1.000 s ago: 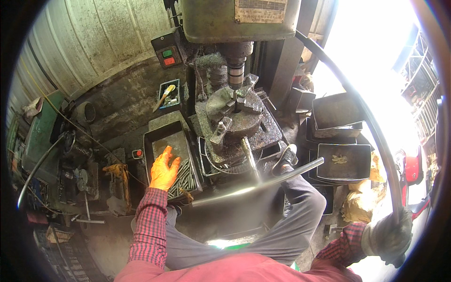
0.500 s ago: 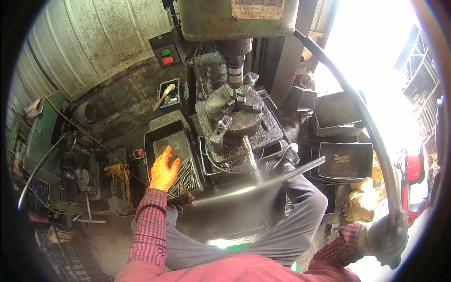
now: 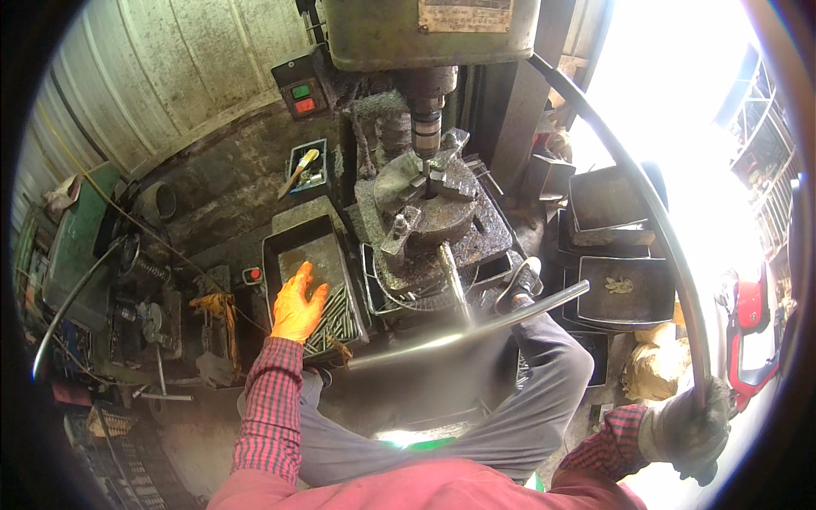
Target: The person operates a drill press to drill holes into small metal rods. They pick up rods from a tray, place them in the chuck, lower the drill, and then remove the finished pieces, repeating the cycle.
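Clenched: right hand (image 3: 684,429), grey-gloved, around one long curved lever (image 3: 654,221) arching up to one drill press (image 3: 429,34). Spread flat, gripping nothing: left hand (image 3: 297,306), orange-gloved, on metal rods (image 3: 336,310) in one dark tray (image 3: 280,246).

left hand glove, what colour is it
Orange, on the left hand, seen in the head view, over the metal tray.

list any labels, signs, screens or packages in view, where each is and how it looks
Nameplate: on the front of the green machine head at the top, a pale rectangular plate.
Switch box: left of the machine head, a dark box with one green and one red button.
No screens or packages show.
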`<state>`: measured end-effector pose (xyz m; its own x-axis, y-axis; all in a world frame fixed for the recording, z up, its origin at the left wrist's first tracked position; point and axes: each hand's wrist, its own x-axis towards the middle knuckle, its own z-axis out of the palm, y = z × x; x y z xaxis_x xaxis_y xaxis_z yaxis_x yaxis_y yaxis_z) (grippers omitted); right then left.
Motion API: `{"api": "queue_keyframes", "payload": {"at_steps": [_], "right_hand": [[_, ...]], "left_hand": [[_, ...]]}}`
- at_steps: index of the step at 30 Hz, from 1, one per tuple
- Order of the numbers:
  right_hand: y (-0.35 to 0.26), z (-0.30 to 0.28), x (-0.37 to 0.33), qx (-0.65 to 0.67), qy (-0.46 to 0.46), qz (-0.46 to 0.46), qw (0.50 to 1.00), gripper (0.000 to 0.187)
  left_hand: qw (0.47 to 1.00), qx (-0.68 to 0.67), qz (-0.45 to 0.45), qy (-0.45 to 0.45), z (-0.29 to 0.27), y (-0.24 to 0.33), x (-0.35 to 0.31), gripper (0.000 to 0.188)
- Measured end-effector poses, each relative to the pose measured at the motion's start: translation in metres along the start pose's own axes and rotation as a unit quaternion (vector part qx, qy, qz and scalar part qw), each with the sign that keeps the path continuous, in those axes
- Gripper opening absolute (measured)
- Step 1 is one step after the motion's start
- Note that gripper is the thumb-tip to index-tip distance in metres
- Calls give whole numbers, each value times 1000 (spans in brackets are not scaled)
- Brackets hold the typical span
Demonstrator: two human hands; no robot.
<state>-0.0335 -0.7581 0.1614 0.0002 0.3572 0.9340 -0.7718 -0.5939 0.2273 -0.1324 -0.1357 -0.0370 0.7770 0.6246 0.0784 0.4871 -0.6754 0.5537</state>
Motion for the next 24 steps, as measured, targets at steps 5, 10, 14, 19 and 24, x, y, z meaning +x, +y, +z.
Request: {"api": "queue_keyframes", "payload": {"at_steps": [5, 10, 14, 19, 24], "right_hand": [[-5, -7, 0, -40, -11, 1, 999, 39], [-11, -18, 6, -3, 48, -19, 999, 40], [-16, -21, 8, -22, 40, 3, 999, 39], [-20, -21, 5, 17, 50, -6, 999, 34], [-17, -21, 15, 67, 97, -37, 992, 29]], "left_hand": [[999, -9, 21, 30, 2, -1, -1, 64], [1000, -9, 12, 24, 3, -5, -1, 66], [999, -11, 24, 29, 3, -8, -1, 67], [999, -19, 18, 27, 2, -7, -2, 68], [999, -10, 25, 36, 1, -4, -2, 68]]}}
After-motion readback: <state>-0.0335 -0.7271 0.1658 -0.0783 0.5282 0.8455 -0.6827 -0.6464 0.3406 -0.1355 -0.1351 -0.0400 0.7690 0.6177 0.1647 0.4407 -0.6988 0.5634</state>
